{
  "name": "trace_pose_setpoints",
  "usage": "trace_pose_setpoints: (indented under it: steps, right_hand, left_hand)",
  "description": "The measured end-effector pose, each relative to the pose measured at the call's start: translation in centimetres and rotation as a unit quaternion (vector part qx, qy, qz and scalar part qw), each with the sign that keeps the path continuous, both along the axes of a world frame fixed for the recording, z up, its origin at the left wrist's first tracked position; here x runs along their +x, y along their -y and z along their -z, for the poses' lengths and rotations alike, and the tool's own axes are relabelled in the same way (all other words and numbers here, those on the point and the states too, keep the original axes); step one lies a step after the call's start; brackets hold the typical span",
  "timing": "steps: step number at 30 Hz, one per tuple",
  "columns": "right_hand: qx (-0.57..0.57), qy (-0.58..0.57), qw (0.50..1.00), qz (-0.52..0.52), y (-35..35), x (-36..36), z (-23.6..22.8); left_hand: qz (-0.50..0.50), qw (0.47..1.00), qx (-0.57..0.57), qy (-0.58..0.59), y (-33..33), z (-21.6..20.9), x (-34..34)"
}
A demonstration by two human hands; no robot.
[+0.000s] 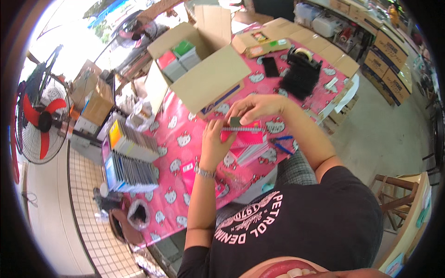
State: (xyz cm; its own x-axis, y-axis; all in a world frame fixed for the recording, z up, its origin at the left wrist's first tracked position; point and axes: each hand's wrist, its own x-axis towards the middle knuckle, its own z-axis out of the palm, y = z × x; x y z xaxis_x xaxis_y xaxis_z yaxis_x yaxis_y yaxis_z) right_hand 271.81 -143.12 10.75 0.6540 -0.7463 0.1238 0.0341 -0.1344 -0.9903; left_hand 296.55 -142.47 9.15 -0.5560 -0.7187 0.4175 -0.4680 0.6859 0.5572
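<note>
Spiral notebook (249, 137), hot pink, sits at the near side of the bench (160, 197), over a pile of pink notebooks (253, 155). Left hand (213, 139) has its grip pinching the left end, right hand (256, 109) pinches a little dark green piece (235, 122) by the coil. Blue-handled pliers (282, 137) lie just right.

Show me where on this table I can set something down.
A broad bare stretch of pink tablecloth lies between the booklet stacks and the flat pink item by the left forearm. A narrower strip separates the open cardboard box from the black slab. Around the left hand and right hand, pink notebooks and a blue-handled tool crowd it.
</note>
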Motion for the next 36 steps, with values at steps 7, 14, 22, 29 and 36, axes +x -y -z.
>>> trace_pose_setpoints:
  steps: [7, 14, 22, 29, 36]
  right_hand:
    - [0.003, -0.013, 1.0, 0.008, 0.0, 0.1, -0.7]
    - [-0.161, -0.466, 0.751, 0.439, 3.9, -6.9, 16.6]
    - [-0.191, -0.5, 0.734, 0.418, -12.2, -2.6, 20.8]
    - [-0.079, -0.398, 0.788, 0.464, -14.9, -4.0, 20.3]
    - [-0.335, -0.165, 0.765, 0.525, -12.6, 3.5, 5.0]
  left_hand:
    - [0.008, 0.993, 0.096, -0.061, 0.4, 0.5, -0.1]
    - [-0.019, 0.956, 0.238, -0.169, 0.9, 0.7, -0.3]
    - [-0.097, 0.936, 0.266, -0.208, 0.1, 2.6, 0.0]
    - [-0.101, 0.968, 0.126, -0.193, -0.3, 3.2, -1.1]
    - [-0.089, 0.957, 0.122, -0.246, -0.5, 3.8, -1.0]
